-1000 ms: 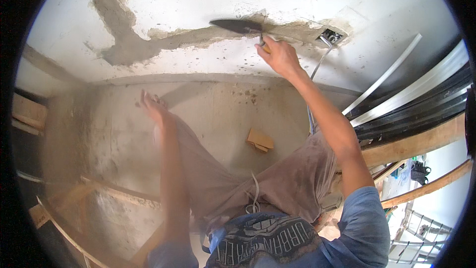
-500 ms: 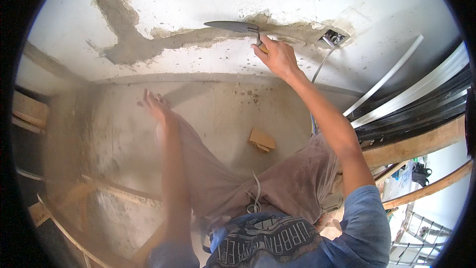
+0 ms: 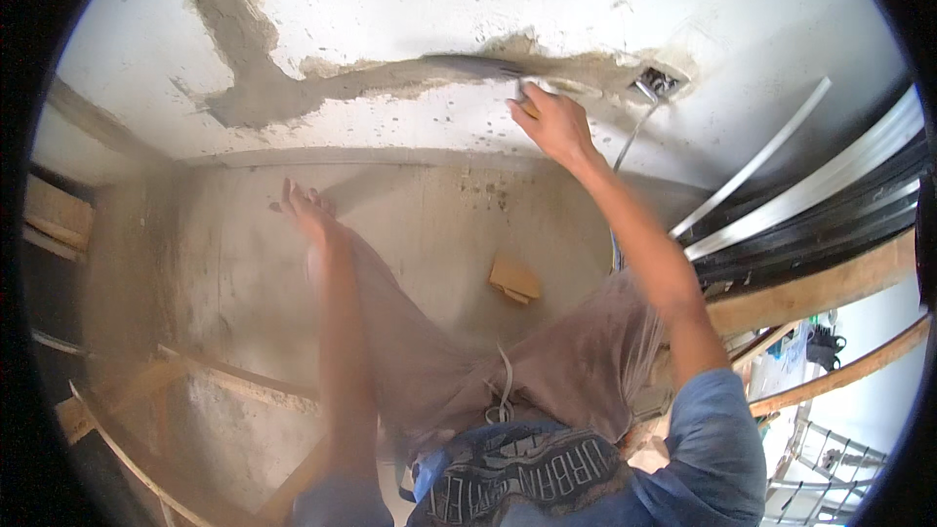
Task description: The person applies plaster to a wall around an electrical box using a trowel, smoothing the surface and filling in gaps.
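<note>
Setting: unfinished room under repair, white plastered wall (image 3: 390,10) at the top of the view, bare concrete floor (image 3: 429,224) below it, seen from above past the person's own legs.

Wall patch: a grey band of fresh mortar (image 3: 322,88) runs across the white wall, joined at its left end by a second band that climbs toward the upper edge. Its right end reaches an open electrical box (image 3: 656,85), from which a thin cable (image 3: 630,137) hangs down.

Trowel (image 3: 468,66): flat dark blade, blurred, laid against the mortar band. Its long axis lies along the band, roughly level, the tip pointing to the person's left and the handle at the right end.

Right hand (image 3: 551,122): raised to the wall, fingers closed round the trowel handle. The blade extends leftward from it; the box sits just to its right.

Left hand (image 3: 307,210): lower and well apart from the trowel, fingers spread, nothing in it, blurred, over the floor. The right hand is clearly the one nearer the mortar band.

Other items: a small tan block (image 3: 514,280) lies on the floor between the two arms. White and dark strips (image 3: 810,195) lean at the right, with wooden planks (image 3: 830,283) beneath them. Timber frames (image 3: 146,381) lie at the lower left.
</note>
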`<state>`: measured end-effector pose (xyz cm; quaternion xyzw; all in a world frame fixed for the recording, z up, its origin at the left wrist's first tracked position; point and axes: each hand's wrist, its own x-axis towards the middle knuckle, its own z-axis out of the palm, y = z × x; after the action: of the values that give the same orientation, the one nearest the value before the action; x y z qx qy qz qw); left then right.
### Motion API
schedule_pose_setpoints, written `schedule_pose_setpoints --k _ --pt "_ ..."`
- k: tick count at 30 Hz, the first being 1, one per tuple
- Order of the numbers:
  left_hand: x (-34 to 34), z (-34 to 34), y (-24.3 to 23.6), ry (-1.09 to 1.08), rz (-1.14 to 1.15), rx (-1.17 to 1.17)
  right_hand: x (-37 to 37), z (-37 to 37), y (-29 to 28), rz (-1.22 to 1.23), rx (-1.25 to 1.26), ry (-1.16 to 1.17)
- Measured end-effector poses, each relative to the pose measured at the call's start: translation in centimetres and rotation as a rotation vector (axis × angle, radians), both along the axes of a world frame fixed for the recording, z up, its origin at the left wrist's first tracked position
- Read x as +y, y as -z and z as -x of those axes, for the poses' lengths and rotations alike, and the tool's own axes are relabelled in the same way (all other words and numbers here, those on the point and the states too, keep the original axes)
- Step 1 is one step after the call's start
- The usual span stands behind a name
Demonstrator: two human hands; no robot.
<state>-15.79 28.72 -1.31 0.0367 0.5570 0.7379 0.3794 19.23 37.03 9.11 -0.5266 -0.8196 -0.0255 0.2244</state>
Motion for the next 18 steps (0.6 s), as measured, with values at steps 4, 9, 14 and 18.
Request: schedule_pose_setpoints --k 4,9,14,18 --pt "-0.3 -0.6 -0.3 0.03 0.0 0.025 -0.9 -2.4 1.4 0.076 0.294 0.32" --pt "0.6 1.2 1.6 -0.025 -0.032 0.061 -2.1 -0.9 0.1 0.062 0.308 0.169" --pt "1.3 0.4 2.0 -0.01 -0.026 0.083 -1.7 -0.7 3.5 -0.207 0.473 0.186" --pt "0.5 0.7 1.3 0.053 0.033 0.023 -2.6 -0.2 6.5 -0.028 0.591 0.269"
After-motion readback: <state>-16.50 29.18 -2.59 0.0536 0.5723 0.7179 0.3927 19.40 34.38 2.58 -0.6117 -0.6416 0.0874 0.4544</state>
